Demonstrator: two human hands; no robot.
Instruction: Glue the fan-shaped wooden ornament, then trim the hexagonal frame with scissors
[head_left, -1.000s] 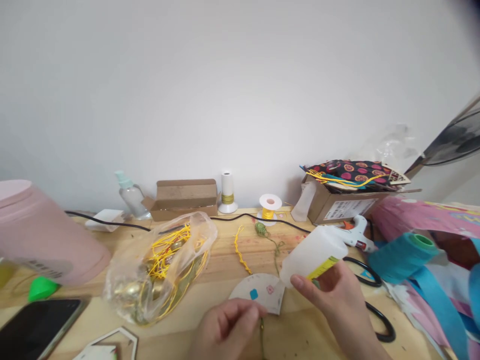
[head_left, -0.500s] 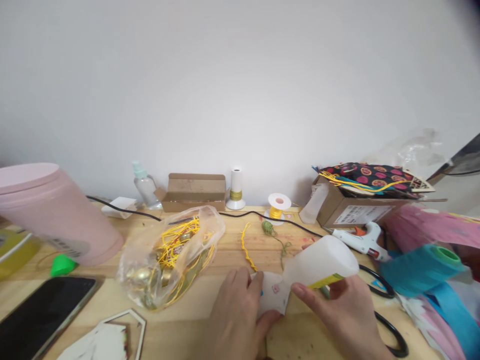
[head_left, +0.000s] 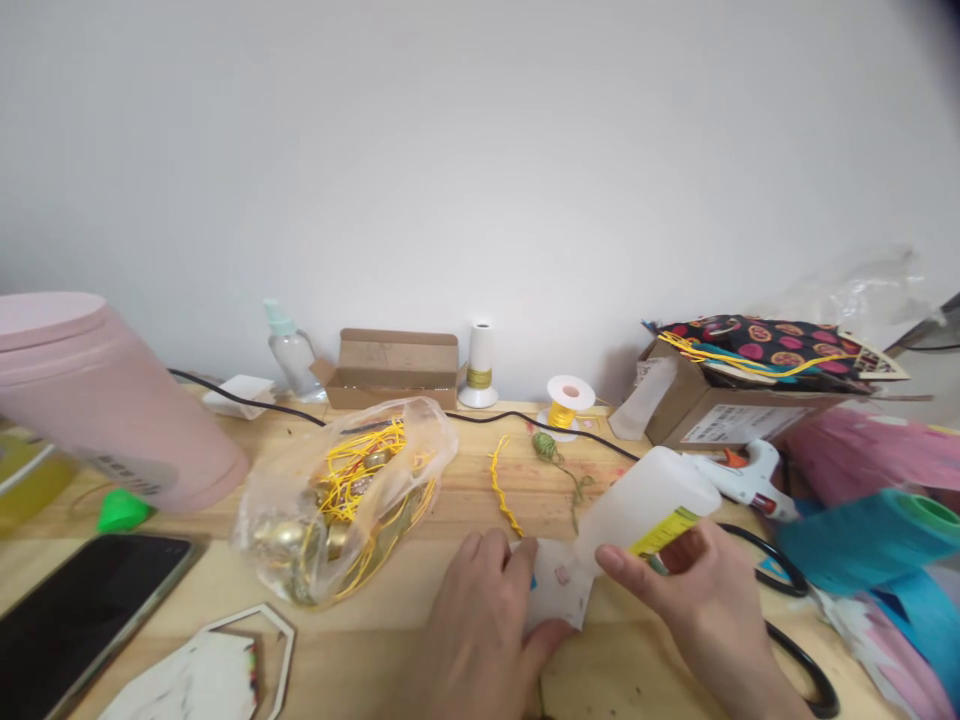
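My right hand (head_left: 705, 600) is wrapped round a translucent white bottle (head_left: 645, 500) with a yellow label, tilted so that its narrower end points down and left. That end meets the edge of a small white piece with a faint pink print (head_left: 561, 580); whether they touch I cannot tell. Over the left side of this piece lies my left hand (head_left: 487, 610), thumb at its lower edge and fingers at its upper left, pinching it near the wooden table. A short twisted yellow cord (head_left: 502, 490) rests just beyond my left fingers. Close by is a small green ball of thread (head_left: 546, 446).
To the left are a clear bag of yellow cords and gold bells (head_left: 337, 510), a phone (head_left: 90, 610) and a pink tumbler (head_left: 150, 420). On the right lie a glue gun (head_left: 754, 480), black-handled scissors (head_left: 806, 665) and a teal thread cone (head_left: 855, 540). A black cable (head_left: 510, 415) crosses behind.
The whole view has shifted slightly, so everything sits a little to the right and higher. Both hands keep their holds, and more of the bottle's yellow label now shows.
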